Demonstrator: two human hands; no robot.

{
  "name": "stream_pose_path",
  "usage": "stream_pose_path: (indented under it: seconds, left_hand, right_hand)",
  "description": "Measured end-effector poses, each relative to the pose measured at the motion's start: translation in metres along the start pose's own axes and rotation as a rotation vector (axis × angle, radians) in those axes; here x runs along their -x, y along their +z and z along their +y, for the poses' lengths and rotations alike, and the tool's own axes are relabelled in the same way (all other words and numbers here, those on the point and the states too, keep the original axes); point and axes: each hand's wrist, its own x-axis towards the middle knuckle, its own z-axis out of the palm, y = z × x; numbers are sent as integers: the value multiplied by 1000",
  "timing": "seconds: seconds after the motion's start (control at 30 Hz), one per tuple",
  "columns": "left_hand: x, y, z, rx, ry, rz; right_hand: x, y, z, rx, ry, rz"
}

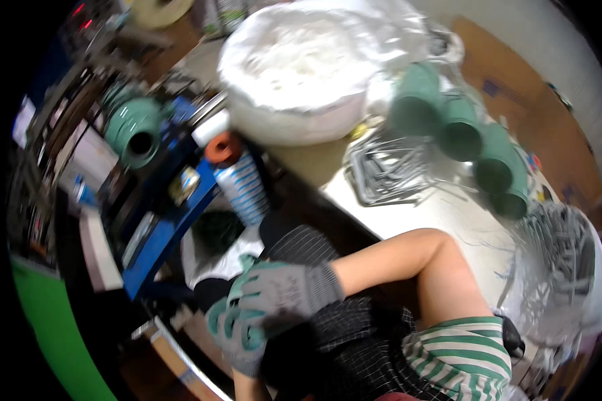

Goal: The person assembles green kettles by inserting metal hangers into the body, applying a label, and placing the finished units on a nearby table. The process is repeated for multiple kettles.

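Both my hands wear grey knit work gloves with green coating and meet close together over my lap. My right hand [277,294] lies partly over the left, its fingers curled down against it. Just below it is my left hand [239,339], with fingers bent and partly covered. Whatever may be between them is hidden, and the fingers are slightly blurred. Beyond the hands stands a roll with blue and white stripes [243,192], topped by an orange core [223,149]. A white plastic bag [227,262] hangs behind the right hand's fingertips.
To my left is a machine with a blue frame [155,257] and a green rounded housing [134,130]. A large white-lined tub [274,123] holds white pieces. On the white table [441,227] are a tray of bent metal rods [389,170], several green cylinders [458,130] and a plastic bag [555,267] of grey pieces.
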Motion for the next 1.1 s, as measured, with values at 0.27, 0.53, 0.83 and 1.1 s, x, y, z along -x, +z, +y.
stream_pose_path:
  seconds: [0.27, 0.53, 0.83, 1.1]
  left_hand:
    - [-18, -12, -7, -98, 74, -83]
    - [-22, -18, 14, -338, -46, -90]
    - [-80, -41, 12, -518, 45, -309]
    - [-58, -25, -1, -420, 56, -460]
  right_hand:
    - [2, -5, -5, -64, 127, -253]
    - [2, 12, -1, 13, 180, -261]
    - [13, 13, -9, 131, 75, -181]
    - [17, 17, -8, 101, 44, -160]
